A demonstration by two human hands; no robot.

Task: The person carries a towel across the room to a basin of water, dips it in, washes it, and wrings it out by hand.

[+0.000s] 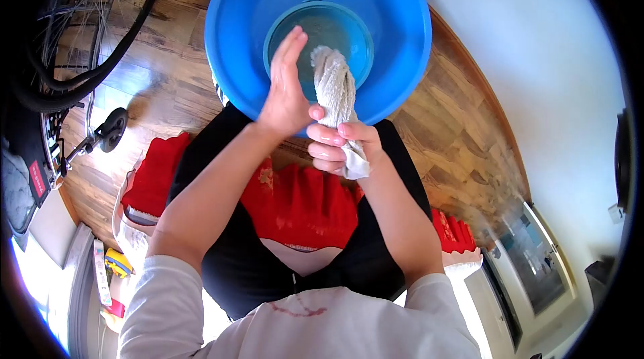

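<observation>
A wet-looking, bunched whitish cloth (335, 87) stands upright in my right hand (342, 144), whose fingers are wrapped round its lower part. A short end of the cloth hangs below that fist. Just left of the cloth, my left hand (287, 91) is raised with its fingers stretched out and holds nothing; its thumb points toward the cloth near my right hand. Both hands are over the near rim of a large blue basin (231, 44). Murky water (329, 24) lies in the bottom of the basin.
Bicycle wheels (100, 67) and a pedal crank are at the left on the wood floor (436, 117). Red fabric (302, 205) lies between my black-trousered legs. A white wall (537, 44) curves along the right, with a door (537, 258) at the lower right.
</observation>
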